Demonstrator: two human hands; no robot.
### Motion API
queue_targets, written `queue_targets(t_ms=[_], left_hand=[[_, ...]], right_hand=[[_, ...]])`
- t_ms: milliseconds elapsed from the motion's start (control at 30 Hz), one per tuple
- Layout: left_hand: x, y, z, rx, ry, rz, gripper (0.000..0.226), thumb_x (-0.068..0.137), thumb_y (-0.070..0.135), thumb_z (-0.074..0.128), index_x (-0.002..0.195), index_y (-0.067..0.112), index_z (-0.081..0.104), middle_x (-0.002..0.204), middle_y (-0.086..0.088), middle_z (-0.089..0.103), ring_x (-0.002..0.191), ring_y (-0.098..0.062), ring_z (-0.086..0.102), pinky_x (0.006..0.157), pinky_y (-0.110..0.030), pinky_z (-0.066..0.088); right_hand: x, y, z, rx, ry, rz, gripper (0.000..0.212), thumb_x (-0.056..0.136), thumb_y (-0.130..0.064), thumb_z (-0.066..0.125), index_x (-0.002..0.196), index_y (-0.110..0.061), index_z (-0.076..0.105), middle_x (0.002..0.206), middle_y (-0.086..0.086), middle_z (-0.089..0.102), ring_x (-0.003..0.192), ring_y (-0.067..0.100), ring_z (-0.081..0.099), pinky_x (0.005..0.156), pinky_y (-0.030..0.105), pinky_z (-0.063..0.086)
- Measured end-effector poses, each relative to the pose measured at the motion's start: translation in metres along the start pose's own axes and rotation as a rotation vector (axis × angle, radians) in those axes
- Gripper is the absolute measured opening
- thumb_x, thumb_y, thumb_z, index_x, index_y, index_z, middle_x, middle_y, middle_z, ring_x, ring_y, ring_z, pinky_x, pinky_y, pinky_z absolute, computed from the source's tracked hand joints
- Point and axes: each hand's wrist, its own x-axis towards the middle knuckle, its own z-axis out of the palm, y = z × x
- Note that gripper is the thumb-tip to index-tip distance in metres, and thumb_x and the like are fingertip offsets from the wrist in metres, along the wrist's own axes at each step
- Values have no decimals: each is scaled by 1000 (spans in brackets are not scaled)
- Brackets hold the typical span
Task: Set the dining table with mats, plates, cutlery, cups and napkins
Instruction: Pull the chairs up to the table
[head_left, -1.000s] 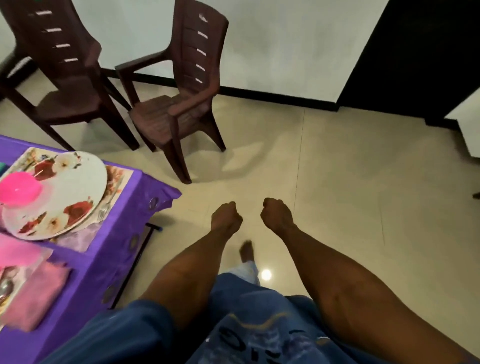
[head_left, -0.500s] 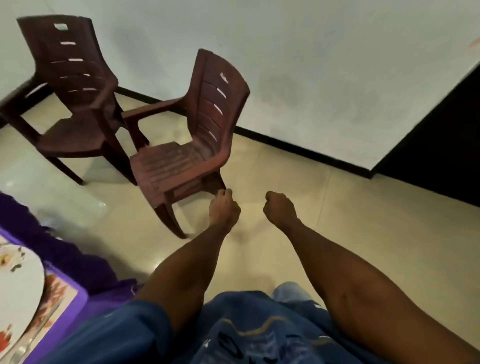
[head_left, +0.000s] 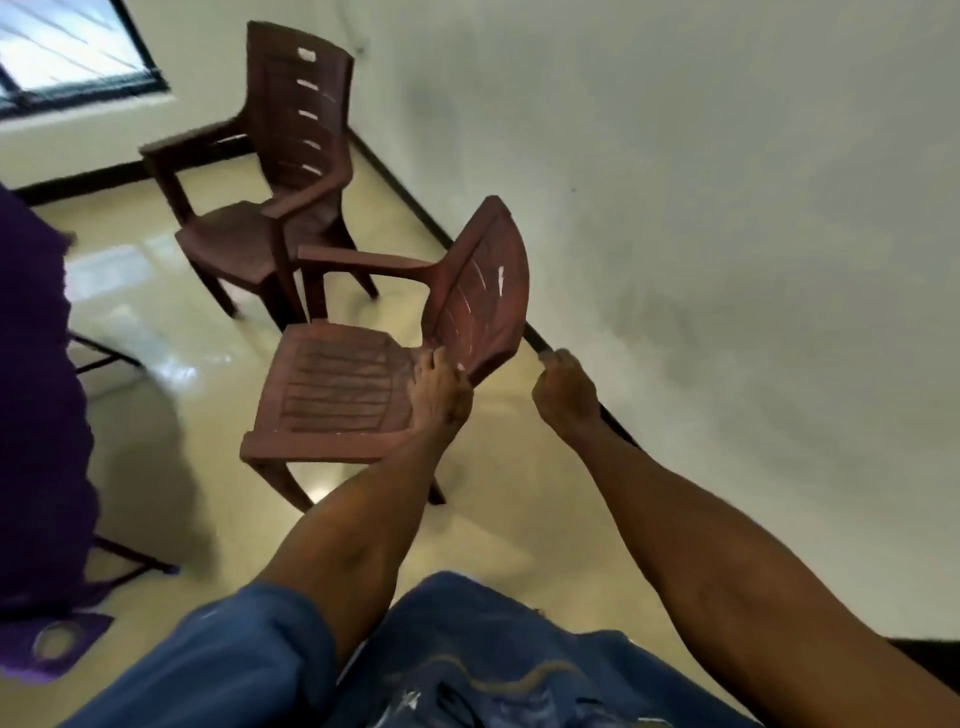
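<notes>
The near brown plastic chair (head_left: 332, 384) stands on the floor facing left, its back toward the wall. My left hand (head_left: 441, 395) lies over the chair's near side where seat meets backrest, fingers curled and touching the plastic. Whether it grips the chair is hidden by the hand and forearm. My right hand (head_left: 566, 395) is a closed fist with nothing in it, to the right of the chair's back and apart from it. The purple tablecloth (head_left: 36, 415) hangs at the left edge. No mats, plates, cutlery, cups or napkins are in view.
A second brown chair (head_left: 270, 171) stands behind the first, near a window (head_left: 62, 47). The white wall (head_left: 727, 208) with a black skirting runs close on the right. A black table leg frame (head_left: 104, 358) shows under the cloth. Glossy tiled floor lies between.
The view has swung right and away from the table, so the plate and mat have left the frame. Both hands have moved forward to the near chair, and the left now touches it.
</notes>
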Motion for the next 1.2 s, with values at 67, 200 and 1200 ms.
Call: queue_targets(t_ms=[67, 200, 1200], left_hand=[[22, 25, 12, -88, 31, -103, 43, 95, 41, 37, 127, 14, 48, 131, -12, 51, 117, -33, 50, 99, -54, 42], [80, 64, 36, -239, -23, -212, 64, 95, 57, 38, 143, 14, 41, 144, -14, 46, 129, -33, 47, 107, -51, 40], [211, 100, 62, -631, 96, -1262, 69, 81, 68, 60, 136, 25, 53, 133, 1, 54, 113, -20, 55, 92, -35, 46]], right_hand=[[49, 12, -7, 7, -18, -77, 41, 89, 0, 43, 127, -3, 58, 124, 18, 58, 111, 35, 58, 86, 39, 50], [143, 26, -3, 106, -53, -168, 35, 93, -8, 45, 125, -5, 58, 126, 17, 57, 111, 35, 58, 88, 41, 51], [523, -52, 93, -316, -368, -2034, 44, 89, -35, 30, 107, -23, 69, 105, 0, 73, 101, 25, 67, 89, 38, 44]])
